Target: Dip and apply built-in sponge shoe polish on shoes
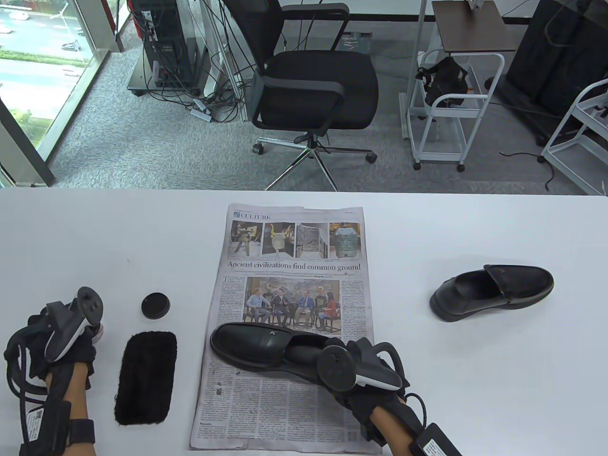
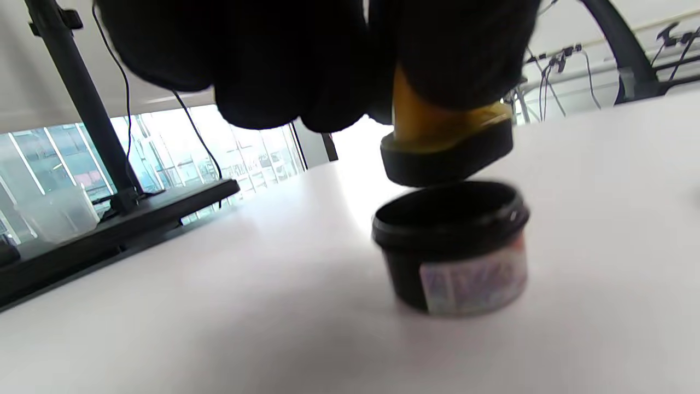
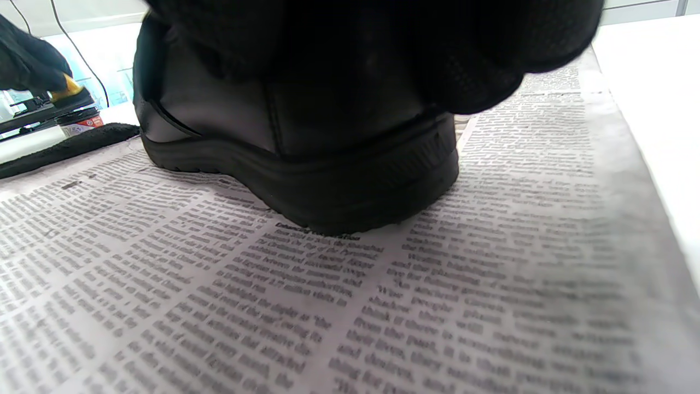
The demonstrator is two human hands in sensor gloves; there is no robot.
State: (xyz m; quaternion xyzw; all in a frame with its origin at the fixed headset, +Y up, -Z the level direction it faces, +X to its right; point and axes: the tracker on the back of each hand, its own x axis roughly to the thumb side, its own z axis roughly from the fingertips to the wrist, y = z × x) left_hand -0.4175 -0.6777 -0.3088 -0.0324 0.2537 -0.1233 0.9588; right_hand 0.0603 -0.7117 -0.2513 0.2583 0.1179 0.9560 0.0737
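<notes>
My left hand (image 1: 85, 342) grips a yellow sponge applicator (image 2: 445, 145) with a black pad underneath. It holds the pad just above the open black polish jar (image 2: 451, 246), apart from the rim. In the table view the hand and tracker hide most of the jar. My right hand (image 1: 349, 354) grips the heel of a black loafer (image 1: 254, 346) that lies on a newspaper (image 1: 294, 266), toe pointing left. The right wrist view shows that heel (image 3: 306, 164) resting on the newspaper (image 3: 437, 284). A second black loafer (image 1: 494, 292) sits on the bare table at the right.
The jar's black lid (image 1: 156, 305) lies left of the newspaper. A black fuzzy polishing pad (image 1: 146, 377) lies between my left hand and the newspaper. An office chair (image 1: 313, 80) and white carts stand beyond the table's far edge.
</notes>
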